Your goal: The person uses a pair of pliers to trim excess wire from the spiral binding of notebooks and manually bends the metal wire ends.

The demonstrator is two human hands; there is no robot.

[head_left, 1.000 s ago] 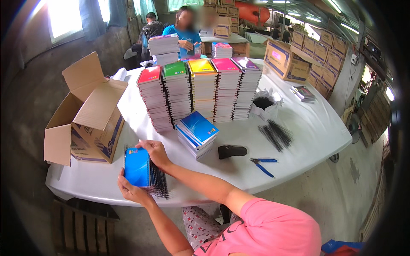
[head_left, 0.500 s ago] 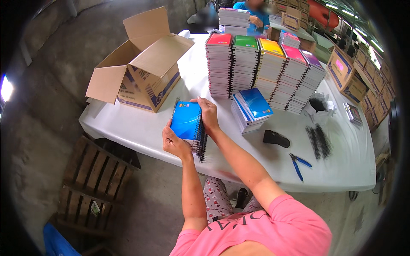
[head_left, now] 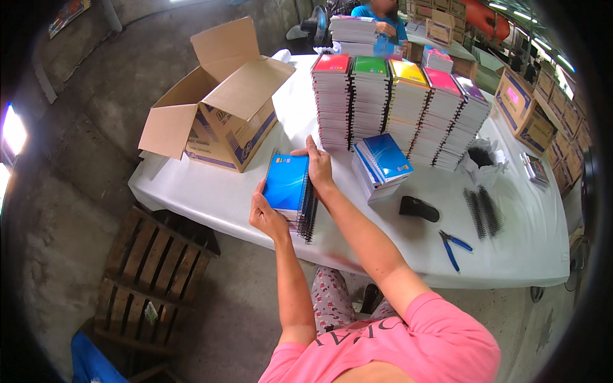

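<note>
A stack of blue-covered spiral notebooks is at the table's near edge, with black coils along its sides. My left hand grips its lower left side, thumb up by the cover. At the right, my right hand holds the upper coil side, one finger pointing up and another reaching over the top corner. Its other fingers are hidden. To the right stands a second, slightly uneven stack of blue notebooks. Beyond it are tall stacks of red, green, yellow, pink and purple notebooks.
An open cardboard box stands at the table's left. A dark pouch-like object, blue-handled cutters and loose black coils lie on the right. A wooden slatted pallet is below left. A person in blue sits beyond the table.
My right hand has loosened along the coil side, and one finger now points up. The notebook stack stays between my hands. The whole view has shifted slightly.
</note>
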